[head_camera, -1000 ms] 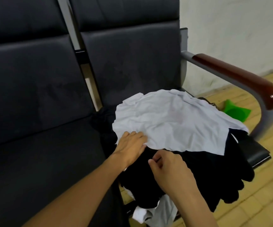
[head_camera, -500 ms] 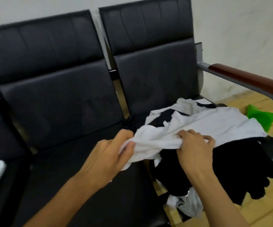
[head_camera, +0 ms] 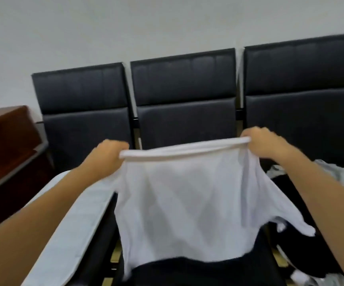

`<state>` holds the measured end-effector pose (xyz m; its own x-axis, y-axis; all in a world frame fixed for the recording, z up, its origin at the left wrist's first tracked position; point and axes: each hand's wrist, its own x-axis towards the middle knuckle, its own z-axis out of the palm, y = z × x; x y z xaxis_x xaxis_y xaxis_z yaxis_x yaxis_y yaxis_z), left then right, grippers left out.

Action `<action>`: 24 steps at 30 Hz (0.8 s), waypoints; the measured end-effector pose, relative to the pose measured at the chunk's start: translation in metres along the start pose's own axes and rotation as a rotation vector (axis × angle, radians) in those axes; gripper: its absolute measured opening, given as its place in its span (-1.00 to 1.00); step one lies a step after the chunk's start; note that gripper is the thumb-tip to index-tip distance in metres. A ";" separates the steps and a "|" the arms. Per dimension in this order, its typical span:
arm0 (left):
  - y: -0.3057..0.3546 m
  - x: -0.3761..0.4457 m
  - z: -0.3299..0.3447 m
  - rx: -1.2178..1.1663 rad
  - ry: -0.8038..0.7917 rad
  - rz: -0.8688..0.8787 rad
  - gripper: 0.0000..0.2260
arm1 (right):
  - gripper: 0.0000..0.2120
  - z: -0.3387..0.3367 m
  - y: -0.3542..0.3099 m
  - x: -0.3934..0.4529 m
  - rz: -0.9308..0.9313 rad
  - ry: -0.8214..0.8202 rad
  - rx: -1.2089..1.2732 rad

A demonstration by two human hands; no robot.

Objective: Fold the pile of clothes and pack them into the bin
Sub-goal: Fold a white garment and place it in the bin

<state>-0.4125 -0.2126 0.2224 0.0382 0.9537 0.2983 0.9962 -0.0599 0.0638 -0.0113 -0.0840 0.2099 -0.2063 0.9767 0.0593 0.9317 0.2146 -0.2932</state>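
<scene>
Nearest the camera, two bare forearms reach forward from the bottom corners. Between them hangs a thin white cotton garment (head_camera: pixel 187 207), spread out flat in the air, with its lower edge draping down toward the black padded seat of the middle chair (head_camera: pixel 179 271). The left hand (head_camera: pixel 107 155) has its fingers curled tight round the left end of the garment's thick top hem; the right hand (head_camera: pixel 264 142) grips the right end the same way, knuckles up. The hem is pulled taut between them, a bit higher on the right.

Just left of the garment, a flat white padded thing (head_camera: pixel 68 234) lies on the left seat. It is blurred, so whether it is a folded piece or a cushion can't be told.

To the right, beyond the right forearm, sits the pile of black, grey and white clothes (head_camera: pixel 290 186), heaped loose and unfolded on the right seat. The garment's right corner trails onto it.

Farther back is the row of three black leather chair backs (head_camera: pixel 185 96) against a plain white wall (head_camera: pixel 125 27). At far left is a reddish-brown wooden cabinet (head_camera: pixel 6 141).

Progress: looks early. One piece is up off the pile and opened out, no fold made in it yet. The rest of the pile seems untouched. No bin is visible, so nothing can be confirmed as packed. Left to do, as judged: lay this piece down, likely on the bare middle seat, fold it, do the same for the remaining clothes, then pack all of them into the bin.
</scene>
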 end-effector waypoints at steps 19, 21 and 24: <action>-0.023 -0.097 0.086 0.033 0.001 0.038 -0.71 | -0.78 0.104 -0.002 -0.056 -0.196 0.030 0.020; -0.014 -0.137 0.124 0.029 -0.249 0.039 -0.71 | -0.76 0.155 0.014 -0.085 -0.199 -0.159 0.024; 0.010 -0.186 0.160 0.080 -0.630 0.054 -0.92 | -0.82 0.203 0.029 -0.122 -0.207 -0.627 0.096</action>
<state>-0.3975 -0.3431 0.0149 0.1029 0.9417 -0.3202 0.9934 -0.1134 -0.0142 -0.0199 -0.1983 0.0000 -0.5400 0.7210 -0.4343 0.8294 0.3679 -0.4205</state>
